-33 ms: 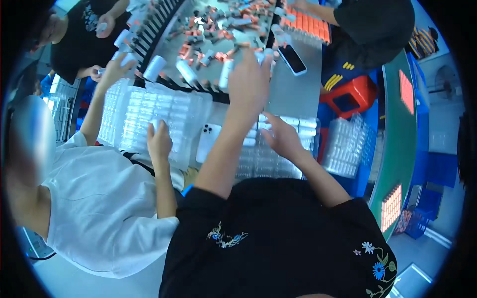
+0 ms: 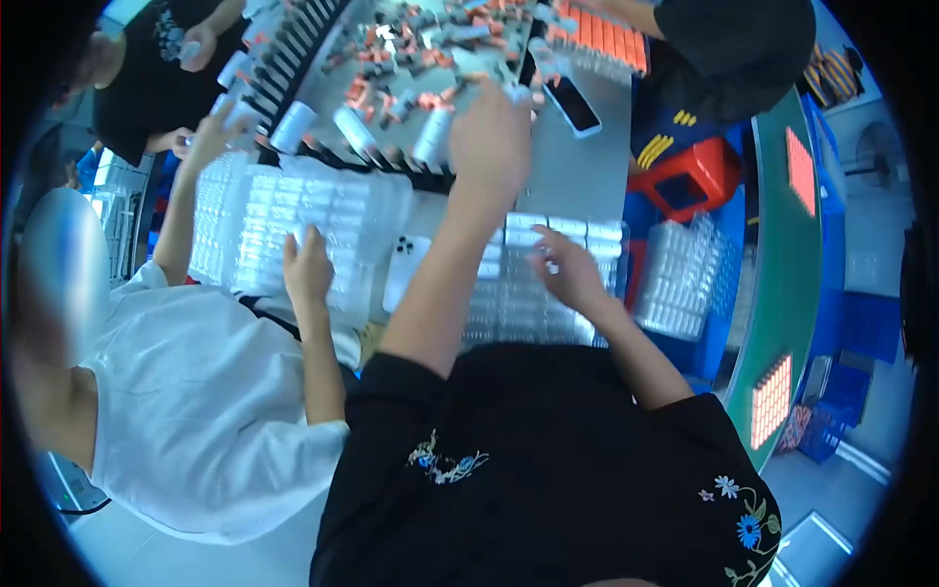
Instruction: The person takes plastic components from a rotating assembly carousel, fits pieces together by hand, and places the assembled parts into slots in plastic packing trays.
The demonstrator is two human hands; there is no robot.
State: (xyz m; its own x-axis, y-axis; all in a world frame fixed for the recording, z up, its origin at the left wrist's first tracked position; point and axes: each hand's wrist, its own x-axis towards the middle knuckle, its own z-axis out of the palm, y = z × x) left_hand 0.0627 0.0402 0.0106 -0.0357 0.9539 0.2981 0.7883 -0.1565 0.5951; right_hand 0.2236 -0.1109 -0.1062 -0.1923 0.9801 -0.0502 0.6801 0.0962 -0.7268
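Observation:
My left hand (image 2: 492, 142) reaches over the far edge of the work table, back upward, beside a black slotted rack (image 2: 323, 152). Its fingertips are mostly hidden. A white cylinder (image 2: 432, 135) lies just left of it, and another pale piece shows by its fingers. Below and to the right, my right hand (image 2: 569, 272) hovers over a clear plastic tray (image 2: 518, 318) with white cylinders in its far rows (image 2: 558, 233). Its index finger and thumb are apart. A small bright spot near the thumb is too unclear to name.
Orange and grey pieces (image 2: 421, 59) pile up beyond the rack. A dark-screened phone (image 2: 572, 106) lies right, a white phone (image 2: 403, 274) left of the tray. A co-worker in white (image 2: 215, 401) works close on my left over stacked trays (image 2: 303, 210). A red device (image 2: 690, 179) stands right.
My right hand has moved slightly right and down over the tray, uncovering more of the white cylinders. My left hand stays near the rack. The whole view has shifted a little.

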